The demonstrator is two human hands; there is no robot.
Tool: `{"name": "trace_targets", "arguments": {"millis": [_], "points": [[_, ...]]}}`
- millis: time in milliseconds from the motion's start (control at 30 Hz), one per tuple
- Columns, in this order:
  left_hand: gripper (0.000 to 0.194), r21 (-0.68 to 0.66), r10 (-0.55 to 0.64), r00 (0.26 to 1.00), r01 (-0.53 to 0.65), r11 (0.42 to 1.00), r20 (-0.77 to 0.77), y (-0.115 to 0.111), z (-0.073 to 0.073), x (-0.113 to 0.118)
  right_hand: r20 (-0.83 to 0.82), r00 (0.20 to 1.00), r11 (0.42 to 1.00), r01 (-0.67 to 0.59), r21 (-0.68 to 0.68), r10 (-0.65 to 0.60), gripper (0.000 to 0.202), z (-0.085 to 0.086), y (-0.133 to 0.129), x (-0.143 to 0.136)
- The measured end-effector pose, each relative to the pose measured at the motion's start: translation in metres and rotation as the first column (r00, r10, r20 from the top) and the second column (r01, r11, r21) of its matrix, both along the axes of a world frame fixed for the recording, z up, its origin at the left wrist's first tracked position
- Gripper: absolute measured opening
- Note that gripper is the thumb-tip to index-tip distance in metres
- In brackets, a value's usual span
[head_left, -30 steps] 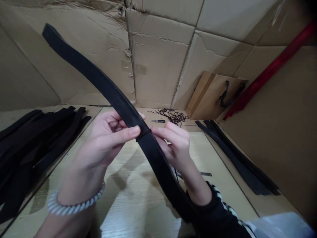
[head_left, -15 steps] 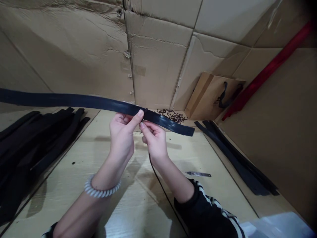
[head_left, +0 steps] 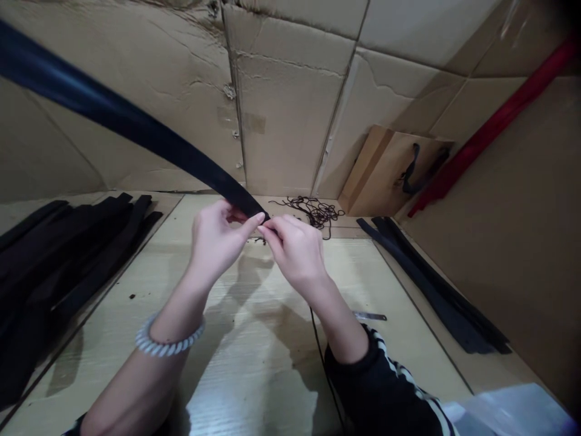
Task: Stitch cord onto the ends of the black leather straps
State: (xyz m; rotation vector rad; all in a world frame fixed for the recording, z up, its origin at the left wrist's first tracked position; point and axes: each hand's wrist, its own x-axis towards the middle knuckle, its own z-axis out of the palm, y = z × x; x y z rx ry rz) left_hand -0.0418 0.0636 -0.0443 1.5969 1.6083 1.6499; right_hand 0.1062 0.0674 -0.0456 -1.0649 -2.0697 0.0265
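A long flat black strap [head_left: 149, 130] runs from the upper left down to my hands. My left hand [head_left: 220, 236] is closed on it, thumb on top near the fingertips of my other hand. My right hand [head_left: 297, 248] pinches at the same spot, its fingertips against the strap. A thin dark cord [head_left: 318, 339] hangs below my right wrist toward the bottom edge. The part of the cord at the fingertips and the strap's far end are hidden by my right hand.
Dark strips lie in a pile [head_left: 68, 260] at left, with several more strips [head_left: 436, 290] at right. A tangle of dark cords [head_left: 313, 210] lies at the back, beside a brown paper bag [head_left: 394, 172]. A small metal blade [head_left: 370, 316] is partly behind my right arm. Cardboard walls enclose the table.
The strap has swung from nearly level to a steep slant, its left part raised. My right hand has turned over and moved right, now covering the strap's short end.
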Motion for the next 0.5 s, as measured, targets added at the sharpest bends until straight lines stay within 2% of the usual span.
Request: {"name": "trace_targets", "arguments": {"millis": [67, 267, 500], "points": [[0.020, -0.056, -0.068, 0.994, 0.064, 0.996, -0.083, -0.004, 0.007, -0.005, 0.011, 0.999, 0.999, -0.052, 0.017, 0.052, 0.023, 0.004, 0.000, 0.007], [0.016, -0.147, -0.259, 0.963, 0.245, 0.958, -0.081, -0.013, 0.022, -0.012, -0.103, 0.976, 0.981, -0.195, -0.017, 0.193, 0.020, 0.007, 0.005, 0.023], [0.024, -0.082, -0.385, 0.922, 0.387, 0.918, 0.041, -0.013, 0.019, -0.017, -0.326, 0.890, 0.926, -0.366, -0.096, 0.318, 0.021, 0.007, 0.010, 0.028]]}}
